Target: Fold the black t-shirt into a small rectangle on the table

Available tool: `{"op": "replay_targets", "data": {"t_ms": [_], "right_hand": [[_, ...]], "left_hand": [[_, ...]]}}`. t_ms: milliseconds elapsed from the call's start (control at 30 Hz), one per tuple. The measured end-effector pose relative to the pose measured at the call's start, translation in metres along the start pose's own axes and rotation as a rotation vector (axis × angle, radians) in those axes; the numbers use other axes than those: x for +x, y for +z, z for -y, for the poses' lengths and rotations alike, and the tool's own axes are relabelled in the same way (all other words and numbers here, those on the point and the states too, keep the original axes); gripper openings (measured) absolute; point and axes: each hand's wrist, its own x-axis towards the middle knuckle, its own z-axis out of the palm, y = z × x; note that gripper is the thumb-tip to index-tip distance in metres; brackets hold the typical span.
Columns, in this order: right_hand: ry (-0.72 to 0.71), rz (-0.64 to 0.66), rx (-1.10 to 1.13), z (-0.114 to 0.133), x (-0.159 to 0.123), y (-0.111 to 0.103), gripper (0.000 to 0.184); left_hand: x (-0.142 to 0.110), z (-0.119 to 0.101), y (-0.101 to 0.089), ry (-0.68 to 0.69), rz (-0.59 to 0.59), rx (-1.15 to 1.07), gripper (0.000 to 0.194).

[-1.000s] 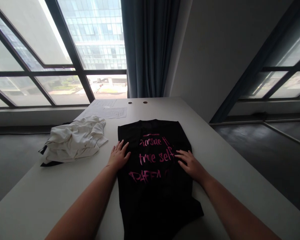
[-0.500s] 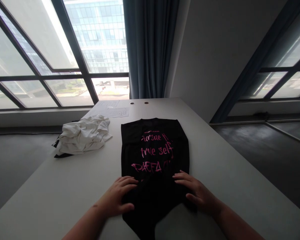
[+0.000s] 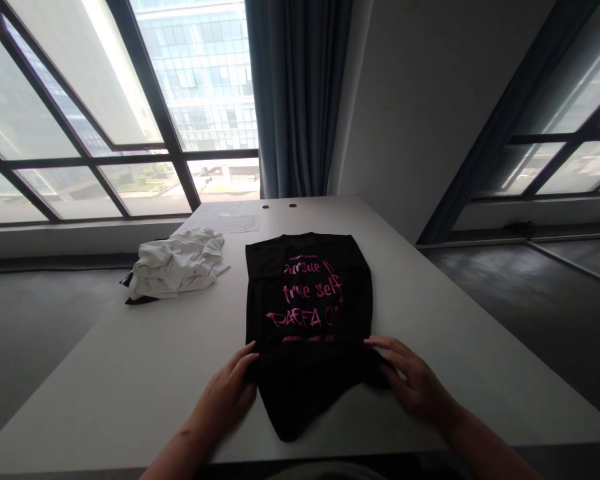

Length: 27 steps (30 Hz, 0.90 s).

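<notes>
A black T-shirt with pink lettering lies on the white table, its neck end toward the window. The sides look folded inward, and the near end is bunched, with a rounded flap hanging toward me. My left hand is closed on the shirt's left edge below the print, its thumb partly hidden. On the opposite edge, my right hand grips a raised bit of the dark cloth between fingers and thumb.
A crumpled white garment lies on the left of the table, with something black under it. Paper sheets rest near the far end, close to two round cable holes. A blue curtain and windows stand behind.
Both hands have gone from lying spread on the shirt to holding its side edges. The near part has shifted, and a lower line of print now shows. The view has moved slightly.
</notes>
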Motion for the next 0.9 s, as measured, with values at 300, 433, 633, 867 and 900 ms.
{"op": "replay_targets", "data": {"t_ms": [300,433,633,867,900], "right_hand": [[0.367,-0.155,0.107,0.003,-0.003,-0.055,0.039],[0.356,0.017,0.052,0.011,-0.004,-0.065,0.036],[0.525,0.375,-0.386,0.005,-0.041,-0.065,0.022],[0.706,0.434,-0.576,-0.012,-0.071,-0.077,0.006],[0.652,0.376,-0.563,-0.010,-0.067,-0.076,0.019]], "left_hand": [[0.015,-0.013,-0.019,-0.185,-0.128,-0.333,0.022],[0.016,-0.015,-0.040,-0.232,-0.160,-0.397,0.019],[0.002,-0.022,-0.071,-0.076,0.285,-0.224,0.009],[0.014,-0.018,-0.081,-0.049,0.423,-0.114,0.029],[0.021,-0.015,-0.075,-0.058,0.324,-0.079,0.033]]}}
